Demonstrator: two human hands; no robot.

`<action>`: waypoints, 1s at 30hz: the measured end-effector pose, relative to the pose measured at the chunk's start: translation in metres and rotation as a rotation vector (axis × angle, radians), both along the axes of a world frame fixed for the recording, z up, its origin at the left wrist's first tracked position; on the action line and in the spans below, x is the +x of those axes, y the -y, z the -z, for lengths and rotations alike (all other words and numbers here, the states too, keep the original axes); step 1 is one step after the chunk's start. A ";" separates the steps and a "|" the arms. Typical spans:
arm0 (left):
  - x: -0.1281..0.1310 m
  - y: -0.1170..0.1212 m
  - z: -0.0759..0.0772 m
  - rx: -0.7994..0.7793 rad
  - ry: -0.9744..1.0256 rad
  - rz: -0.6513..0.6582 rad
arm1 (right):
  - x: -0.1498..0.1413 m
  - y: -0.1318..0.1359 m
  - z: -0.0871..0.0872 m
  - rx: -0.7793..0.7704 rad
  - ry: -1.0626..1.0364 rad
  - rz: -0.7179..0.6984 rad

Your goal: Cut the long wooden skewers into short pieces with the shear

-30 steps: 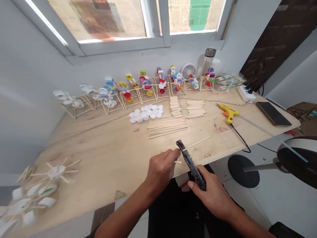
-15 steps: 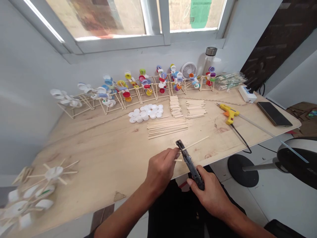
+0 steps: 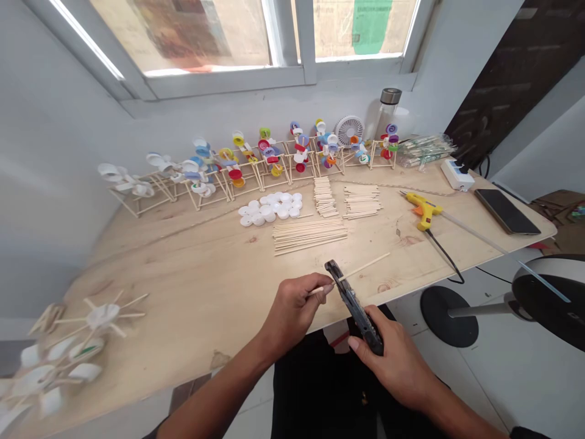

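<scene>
My left hand (image 3: 292, 308) is closed, with its thumb and fingertips pinching a thin wooden stick (image 3: 365, 266) close to the tool. The stick's short end shows along the fingers; its longer part slants up to the right over the table. My right hand (image 3: 395, 353) is wrapped round the lower end of a long dark tool that looks like a utility knife (image 3: 351, 302). The tool's upper end lies across the stick, just right of my left fingertips. Whether it has cut into the wood is too small to see.
On the wooden table (image 3: 192, 286) lie white bottle caps (image 3: 269, 208), bundled sticks (image 3: 311, 236), shorter sticks (image 3: 362, 201), a yellow glue gun (image 3: 425, 210) and a phone (image 3: 507, 211). Cap-and-stick wheels on frames (image 3: 274, 161) line the wall. Stick-spoked wheels (image 3: 103, 317) sit at left.
My left fingers have shifted their pinch, and the thumb now lies along the stick. A short stick end that stuck out below those fingers no longer shows there. The right hand has barely moved.
</scene>
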State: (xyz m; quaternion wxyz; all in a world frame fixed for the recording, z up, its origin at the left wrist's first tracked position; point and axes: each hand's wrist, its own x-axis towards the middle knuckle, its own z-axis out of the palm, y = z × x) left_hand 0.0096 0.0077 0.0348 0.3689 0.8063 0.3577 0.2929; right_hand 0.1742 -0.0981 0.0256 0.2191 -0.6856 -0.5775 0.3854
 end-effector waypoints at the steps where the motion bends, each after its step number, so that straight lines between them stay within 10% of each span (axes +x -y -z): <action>1: -0.001 -0.001 -0.003 -0.050 0.004 0.012 | 0.000 0.001 0.000 0.008 0.008 -0.011; 6: -0.001 -0.004 -0.003 -0.072 -0.034 0.018 | -0.002 -0.002 0.007 0.032 0.105 -0.019; 14: 0.008 0.007 0.029 0.494 -0.201 -0.171 | -0.004 -0.009 0.010 -0.042 0.014 0.027; 25: 0.001 -0.010 -0.007 -0.219 0.015 0.069 | 0.003 -0.004 -0.001 -0.029 0.039 -0.030; 30: 0.004 -0.007 0.009 -0.026 -0.062 -0.015 | 0.000 -0.009 0.009 -0.029 0.100 -0.009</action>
